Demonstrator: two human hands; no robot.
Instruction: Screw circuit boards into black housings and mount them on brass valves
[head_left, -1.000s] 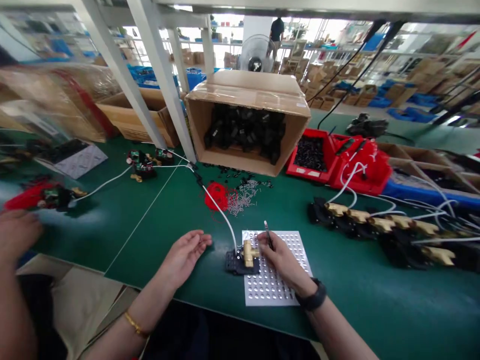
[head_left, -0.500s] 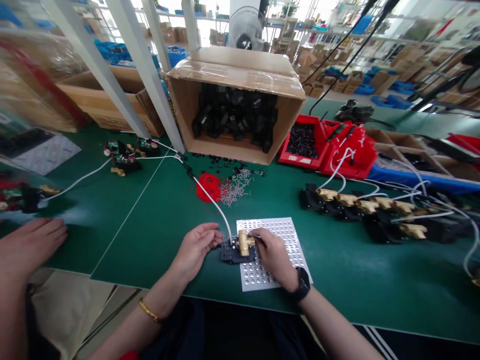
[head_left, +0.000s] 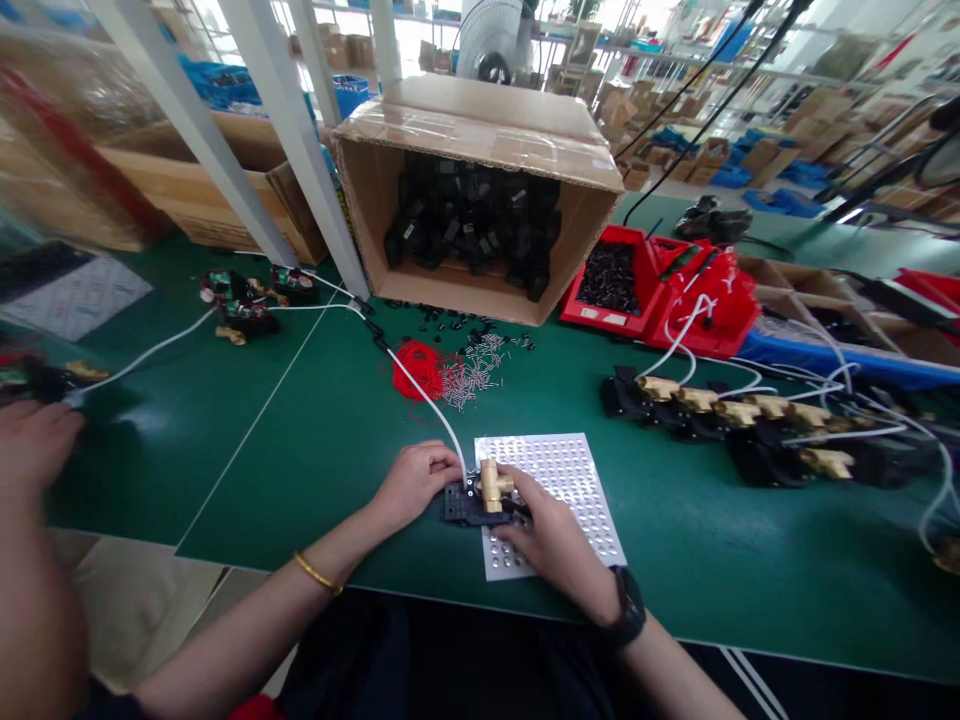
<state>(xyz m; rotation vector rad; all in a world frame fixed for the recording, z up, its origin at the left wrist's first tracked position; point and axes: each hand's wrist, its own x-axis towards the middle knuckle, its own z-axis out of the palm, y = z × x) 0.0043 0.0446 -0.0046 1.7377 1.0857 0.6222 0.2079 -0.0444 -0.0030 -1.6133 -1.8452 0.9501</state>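
Observation:
A black housing with a brass T-shaped valve on top lies in front of me, partly over a white sheet dotted with rows of small shiny discs. A white cable runs from it toward the back left. My left hand has its fingers bent together at the housing's left rear edge, by the cable. My right hand grips the right side, thumb in front and fingers behind the valve. Something dark shows between its fingers; I cannot make out what.
Behind lie a red wire bundle and small metal pins. A cardboard box holds black parts. Red bins and several valve units stand right. At left are open circuit units and another person's hand.
My left hand has moved right to the housing. My right hand has shifted from the valve's end to around the housing's right side. The other person's hand has moved farther back left.

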